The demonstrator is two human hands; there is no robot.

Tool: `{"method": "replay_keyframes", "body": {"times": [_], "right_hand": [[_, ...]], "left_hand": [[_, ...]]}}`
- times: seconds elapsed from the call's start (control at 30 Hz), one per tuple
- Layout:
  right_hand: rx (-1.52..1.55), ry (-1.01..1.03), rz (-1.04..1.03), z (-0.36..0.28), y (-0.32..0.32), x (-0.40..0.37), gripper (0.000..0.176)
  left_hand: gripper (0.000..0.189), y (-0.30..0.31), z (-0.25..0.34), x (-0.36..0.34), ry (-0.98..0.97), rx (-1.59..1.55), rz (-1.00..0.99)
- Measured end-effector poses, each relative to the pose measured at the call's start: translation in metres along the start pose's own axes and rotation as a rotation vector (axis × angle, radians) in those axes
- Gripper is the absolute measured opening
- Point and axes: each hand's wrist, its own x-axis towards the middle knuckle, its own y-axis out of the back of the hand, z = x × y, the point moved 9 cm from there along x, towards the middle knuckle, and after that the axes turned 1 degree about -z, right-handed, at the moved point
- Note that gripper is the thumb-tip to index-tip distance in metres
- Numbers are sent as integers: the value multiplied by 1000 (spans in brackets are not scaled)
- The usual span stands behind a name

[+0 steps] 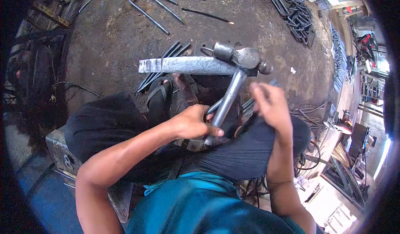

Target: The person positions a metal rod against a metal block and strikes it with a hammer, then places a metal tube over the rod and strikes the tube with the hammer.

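Note:
A ball-peen hammer (228,94) with a metal handle leans up from my left hand (195,121), its head lying over the right end of a thick steel bar (187,65). My left thumb presses on the lower handle, while the fingers curl behind it around a thin metal rod (214,106). To the right of the handle, my right hand (271,104) is raised, apart from the hammer. Its fingers are loosely bent and slightly blurred, with nothing visible in them. Below it lies a bundle of short rods (248,106), partly hidden by the hand and leg.
Bent metal rods (156,5) lie on the floor ahead, near a dark stick (207,15). Straight rods (160,73) rest beside my sandalled foot (159,94). A pile of bent metal pieces (298,19) is at the upper right, with long rods (338,59) beyond.

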Motion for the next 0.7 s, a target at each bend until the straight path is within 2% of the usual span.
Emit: {"method": "replay_keyframes", "body": {"times": [0.03,0.1,0.13,0.17,0.27,0.3,0.37,0.4,0.53,0.6,0.7], "right_hand": [[24,-128,-131,1,-17,-4,36],[181,-64,-226,5,-47,-5,33],[282,47,-189,-3,-54,-4,28],[282,48,-193,1,-59,-3,28],[628,-66,-213,6,-71,-4,27],[628,-67,-215,5,-75,-5,27],[922,-201,-349,8,-97,-13,26],[917,-191,-421,4,-105,-16,25],[848,-244,-425,12,-117,-20,23],[866,-250,-402,10,-116,-21,22],[915,-265,-339,16,-112,-21,19]], "left_hand": [[45,-1,0,0,-1,1,-1],[49,-4,-3,-2,35,-29,-15],[49,-4,-4,-4,39,-33,-14],[51,-1,0,-6,22,-30,5],[54,2,5,-9,26,-10,13],[55,2,4,-10,48,6,6],[56,4,11,-13,46,28,17],[56,4,12,-14,43,51,25],[52,8,17,-14,-43,134,87],[53,11,28,-17,-98,356,94],[50,35,39,-31,10,497,153]]}}
